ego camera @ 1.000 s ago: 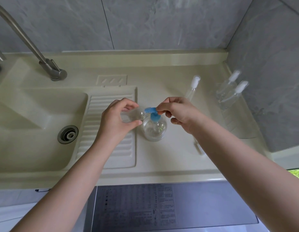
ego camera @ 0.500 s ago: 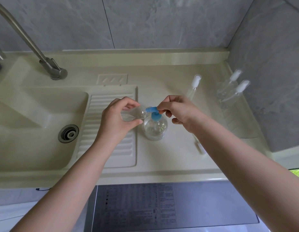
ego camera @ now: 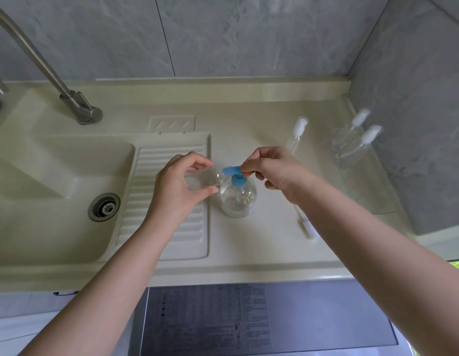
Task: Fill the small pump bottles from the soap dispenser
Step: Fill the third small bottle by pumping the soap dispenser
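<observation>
Grey marbled wall tiles [ego camera: 223,34], cream countertop [ego camera: 249,247], moulded sink [ego camera: 56,176], steel tap [ego camera: 76,106]

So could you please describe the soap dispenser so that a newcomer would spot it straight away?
Start at the ribbed drainboard beside the sink; just right of it, on the counter, stands the soap dispenser. It is round and clear, and alone has a blue pump; the other bottles' tops are white.

Bare counter [ego camera: 249,242] before soap dispenser [ego camera: 237,199]; pump bottles [ego camera: 351,142] crowd right wall.
</observation>
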Tool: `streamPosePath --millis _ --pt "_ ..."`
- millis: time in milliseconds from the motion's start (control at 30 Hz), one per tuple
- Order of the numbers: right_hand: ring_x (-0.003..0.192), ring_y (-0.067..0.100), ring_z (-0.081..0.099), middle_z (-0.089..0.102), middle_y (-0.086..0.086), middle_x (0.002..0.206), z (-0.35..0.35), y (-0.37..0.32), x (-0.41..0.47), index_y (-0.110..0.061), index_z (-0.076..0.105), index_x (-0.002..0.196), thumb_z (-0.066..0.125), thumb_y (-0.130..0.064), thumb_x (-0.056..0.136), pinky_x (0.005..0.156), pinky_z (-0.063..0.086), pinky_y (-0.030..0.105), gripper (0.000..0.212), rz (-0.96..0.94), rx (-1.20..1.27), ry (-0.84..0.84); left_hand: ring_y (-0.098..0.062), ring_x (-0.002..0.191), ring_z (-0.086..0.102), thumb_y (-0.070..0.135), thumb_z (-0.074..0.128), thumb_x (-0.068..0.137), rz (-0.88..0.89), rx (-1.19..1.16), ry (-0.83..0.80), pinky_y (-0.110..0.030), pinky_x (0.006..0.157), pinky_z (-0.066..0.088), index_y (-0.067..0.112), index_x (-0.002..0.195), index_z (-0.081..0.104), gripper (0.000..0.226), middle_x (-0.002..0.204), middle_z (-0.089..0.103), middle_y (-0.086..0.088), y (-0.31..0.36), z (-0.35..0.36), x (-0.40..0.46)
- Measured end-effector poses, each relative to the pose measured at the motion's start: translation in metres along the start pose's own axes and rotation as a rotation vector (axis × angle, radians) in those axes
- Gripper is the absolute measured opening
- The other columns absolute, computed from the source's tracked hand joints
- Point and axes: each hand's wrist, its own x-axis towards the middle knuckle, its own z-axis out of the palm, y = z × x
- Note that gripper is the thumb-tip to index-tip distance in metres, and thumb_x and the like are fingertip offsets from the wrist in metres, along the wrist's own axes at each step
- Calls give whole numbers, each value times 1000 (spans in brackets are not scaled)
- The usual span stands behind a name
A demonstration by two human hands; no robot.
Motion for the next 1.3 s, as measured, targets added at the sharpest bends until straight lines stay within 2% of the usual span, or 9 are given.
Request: streamPosePath --millis 167,333,500,567,667,867,1100,1233,1300 --pt "66 14 41 67 -7 63 0 -1 -1 -17 63 70 69 -8 82 47 28 19 16 11 18 3 -1 96 61 13 91 62 1 -13 10 -6 84 39 26 95 69 42 100 65 15 0 0 -1" --pt "63 14 40 65 -9 59 6 2 -3 -18 60 67 68 -8 83 49 28 21 21 -7 32 29 -4 98 61 12 91 63 0 -4 2 -11 86 41 27 95 69 42 100 64 15 0 0 -1" --pt "62 12 42 66 -7 64 1 -1 -3 -19 61 68 68 -9 82 49 30 20 19 24 31 11 0 99 60 13 91 63 4 -15 -5 -10 87 41 27 95 68 42 103 65 13 0 -1 1" --pt "63 13 41 67 -6 66 2 2 -3 -19 60 68 68 -10 83 46 28 19 20 18 24 11 -2 99 61 13 91 63 9 -12 -8 -14 89 44 26 96 68 42 104 65 13 0 -1 1" --pt "62 13 41 68 -7 67 2 0 -3 -20 60 68 68 -10 83 42 27 16 19 13 -3 14 -5 99 61 13 91 63 9 1 -15 -13 88 43 26 96 68 43 104 66 12 -1 1 0" --pt "63 12 43 67 -7 66 -1 -2 -2 -20 60 70 67 -11 84 50 29 21 18 31 4 -3 -7 100 62 14 91 63 9 -6 -11 -19 90 45 27 97 68 43 105 66 11 -1 0 1" --pt "62 11 43 65 -9 61 0 -3 0 -18 61 69 67 -9 82 47 30 18 17 19 -15 -11 -6 99 62 12 91 62 8 -11 -7 -18 89 45 28 95 67 44 103 66 14 -3 1 0" --pt "64 12 44 66 -7 67 1 1 -1 -20 61 69 68 -11 83 51 29 22 18 44 22 -3 -7 100 62 13 91 62 12 -12 -10 -18 89 45 28 96 67 44 104 65 14 -4 2 0" --pt "62 12 43 66 -7 67 2 3 -1 -20 59 68 67 -11 84 49 28 20 19 32 25 7 -6 100 62 13 91 63 7 -10 -7 -15 88 44 27 96 68 43 104 65 14 -4 3 0"
